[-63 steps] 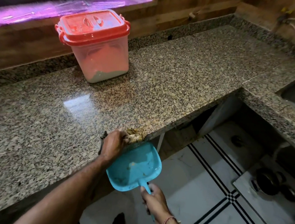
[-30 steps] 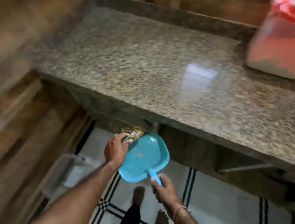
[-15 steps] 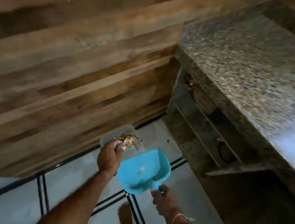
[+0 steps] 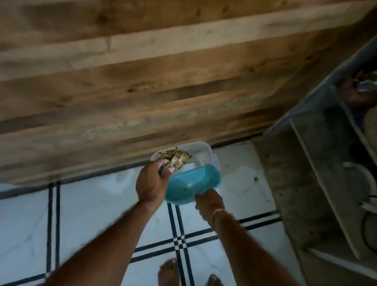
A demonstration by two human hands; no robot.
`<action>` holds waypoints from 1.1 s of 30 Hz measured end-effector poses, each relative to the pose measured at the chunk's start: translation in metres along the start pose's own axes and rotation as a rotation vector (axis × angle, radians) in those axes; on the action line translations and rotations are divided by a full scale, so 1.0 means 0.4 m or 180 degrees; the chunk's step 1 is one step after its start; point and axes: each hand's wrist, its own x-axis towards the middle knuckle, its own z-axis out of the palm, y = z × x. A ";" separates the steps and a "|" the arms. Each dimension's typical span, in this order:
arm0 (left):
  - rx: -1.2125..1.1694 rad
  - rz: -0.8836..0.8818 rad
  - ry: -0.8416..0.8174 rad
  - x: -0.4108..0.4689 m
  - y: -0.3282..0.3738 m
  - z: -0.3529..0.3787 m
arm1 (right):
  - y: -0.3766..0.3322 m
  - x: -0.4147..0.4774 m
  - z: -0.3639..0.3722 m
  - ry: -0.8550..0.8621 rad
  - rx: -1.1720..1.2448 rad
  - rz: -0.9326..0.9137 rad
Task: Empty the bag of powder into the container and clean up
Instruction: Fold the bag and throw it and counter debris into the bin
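My left hand (image 4: 151, 181) grips a crumpled brownish cloth (image 4: 175, 157) and holds it over a clear plastic bin (image 4: 201, 150) that stands on the floor against the wooden wall. My right hand (image 4: 208, 202) holds the handle of a blue dustpan (image 4: 190, 184), tilted with its front lip over the bin's rim. A little pale powder lies inside the pan. The red-lidded container is out of view.
A wood-panelled wall (image 4: 143, 70) fills the upper frame. White floor tiles with dark stripes (image 4: 181, 242) lie below, and my bare feet (image 4: 191, 284) stand on them. Open shelves under the counter (image 4: 345, 168) hold dim items at the right.
I turned left from the granite counter, with cloth and dustpan carried along. Both hands have moved forward and down, so the pan now tips over the floor bin.
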 end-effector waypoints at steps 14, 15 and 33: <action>-0.0191 -0.0304 0.0254 0.080 -0.133 0.119 | 0.059 0.147 0.080 0.0036 0.0131 0.0117; -0.0296 -0.0366 0.0330 0.083 -0.136 0.119 | 0.082 0.154 0.086 0.0130 0.0124 -0.0045; -0.0322 -0.0017 0.0647 0.103 -0.242 0.177 | 0.115 0.319 0.226 0.0600 -0.0491 -0.0624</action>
